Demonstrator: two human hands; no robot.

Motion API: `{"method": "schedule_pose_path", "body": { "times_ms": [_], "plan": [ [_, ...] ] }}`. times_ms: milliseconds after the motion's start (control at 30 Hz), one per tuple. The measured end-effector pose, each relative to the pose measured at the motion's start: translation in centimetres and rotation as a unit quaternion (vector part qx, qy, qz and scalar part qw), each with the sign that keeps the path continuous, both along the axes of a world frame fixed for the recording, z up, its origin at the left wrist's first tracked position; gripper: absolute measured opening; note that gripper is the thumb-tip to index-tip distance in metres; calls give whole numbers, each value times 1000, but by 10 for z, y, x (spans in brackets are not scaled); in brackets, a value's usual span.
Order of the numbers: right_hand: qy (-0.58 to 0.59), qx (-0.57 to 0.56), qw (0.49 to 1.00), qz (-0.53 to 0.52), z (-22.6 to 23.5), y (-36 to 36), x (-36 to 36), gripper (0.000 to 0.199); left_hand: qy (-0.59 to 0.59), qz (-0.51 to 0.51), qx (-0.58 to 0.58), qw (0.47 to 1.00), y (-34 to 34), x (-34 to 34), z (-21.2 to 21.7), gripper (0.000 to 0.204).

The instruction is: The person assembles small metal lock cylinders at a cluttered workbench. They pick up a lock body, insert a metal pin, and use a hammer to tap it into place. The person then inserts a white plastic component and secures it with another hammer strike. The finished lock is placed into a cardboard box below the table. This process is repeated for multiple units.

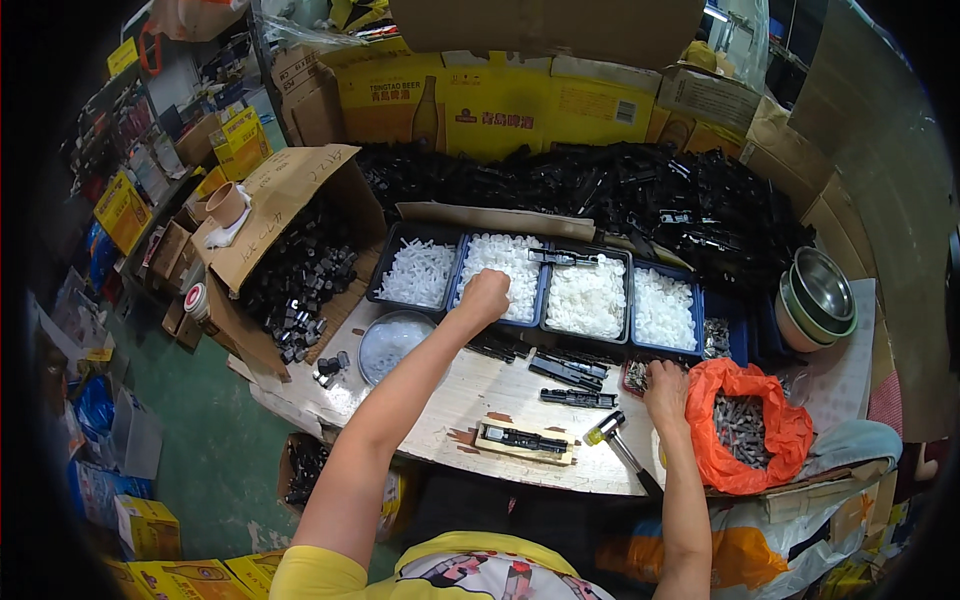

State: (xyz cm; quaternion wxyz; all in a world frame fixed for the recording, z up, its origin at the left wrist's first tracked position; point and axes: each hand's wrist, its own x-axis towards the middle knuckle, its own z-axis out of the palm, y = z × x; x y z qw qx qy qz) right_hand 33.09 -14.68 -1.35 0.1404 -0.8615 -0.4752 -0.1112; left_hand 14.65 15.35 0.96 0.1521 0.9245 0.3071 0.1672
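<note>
My left hand (486,296) is over the second tray of small white plastic parts (521,285), its fingers curled in and their tips hidden. Between the trays and the orange bag, my right hand (664,392) dips with bent fingers into a small red box (630,388) of tiny metal parts. Whatever either hand pinches is too small to see. Close to me on the worktable, a wooden holder (491,442) carries a long black mechanism (527,440). To its right lies a hammer (620,449) with a yellow face. Black assemblies (578,398) rest behind the holder.
Other trays of white parts (415,275) stand in the row. A heap of black parts (640,185) fills the back. At left are a cardboard box (290,200) of dark pieces and a round bowl (372,375). An orange bag (705,425) and stacked bowls (835,315) stand at right.
</note>
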Motion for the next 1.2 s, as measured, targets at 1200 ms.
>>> {"method": "schedule_pose_path", "body": {
  "times_ms": [1200],
  "plan": [
    [299, 88, 867, 388, 60, 13, -147, 17, -300, -47, -528, 793, -216, -117, 5, 37]
  ]
}}
